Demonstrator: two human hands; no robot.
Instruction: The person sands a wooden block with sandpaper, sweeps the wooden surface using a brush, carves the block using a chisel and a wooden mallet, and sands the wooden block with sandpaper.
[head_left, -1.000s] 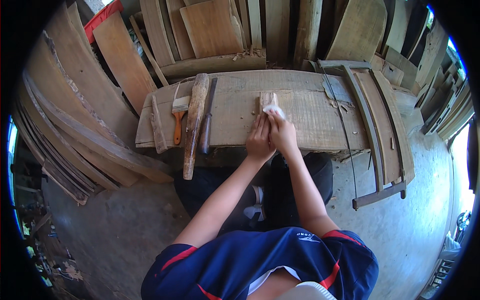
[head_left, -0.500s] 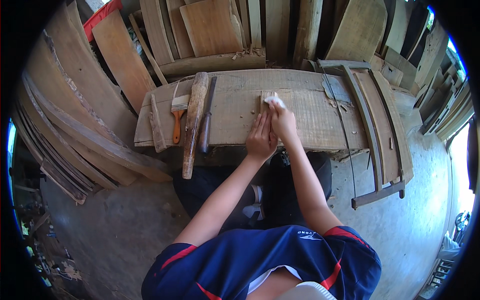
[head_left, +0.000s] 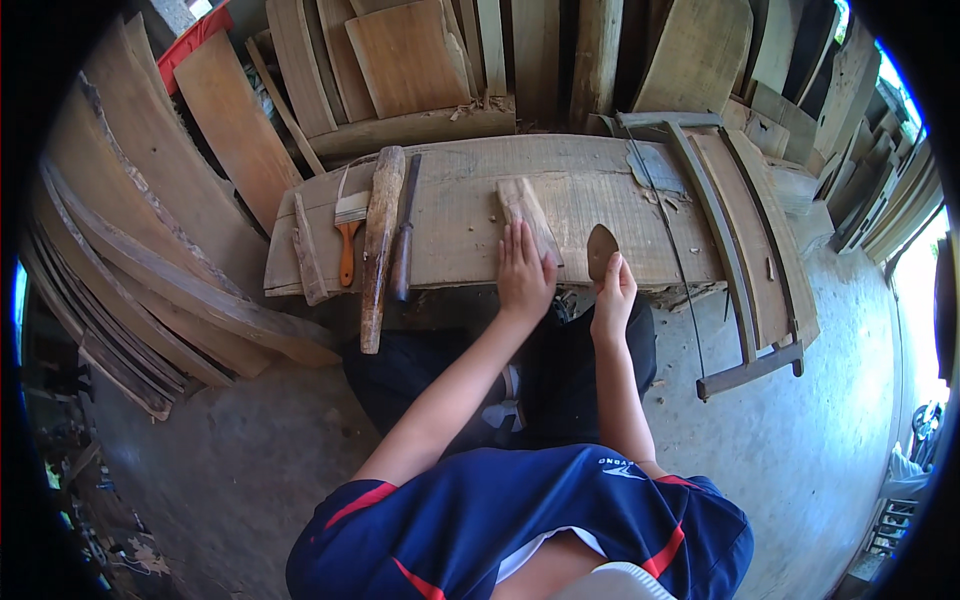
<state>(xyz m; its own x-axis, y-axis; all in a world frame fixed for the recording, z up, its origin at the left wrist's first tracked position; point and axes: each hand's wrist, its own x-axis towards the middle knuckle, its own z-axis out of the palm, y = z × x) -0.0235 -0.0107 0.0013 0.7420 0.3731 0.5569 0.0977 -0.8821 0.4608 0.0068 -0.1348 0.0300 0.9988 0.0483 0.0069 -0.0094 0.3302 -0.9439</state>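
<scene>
My left hand (head_left: 525,275) lies with its fingers stretched out flat on a small wooden block (head_left: 522,200), pressing it against the thick wooden slab (head_left: 450,235). The block sits slightly slanted, its far end bare. My right hand (head_left: 613,300) is raised near the slab's front edge, to the right of the block. Between its thumb and fingers it pinches a flat, brown, leaf-shaped piece (head_left: 602,250), pointed side up and apart from the block. What that piece is made of, I cannot tell.
Left of the block lie a dark-handled chisel-like tool (head_left: 403,245), a rough wooden club (head_left: 380,250), an orange-handled paintbrush (head_left: 348,235) and a wood strip (head_left: 308,250). A frame saw (head_left: 735,240) covers the slab's right end. Boards (head_left: 410,55) lean behind.
My right hand has drawn back from the block toward the right and nearer to me, bringing the leaf-shaped piece into full view. The block has turned slightly under my left hand.
</scene>
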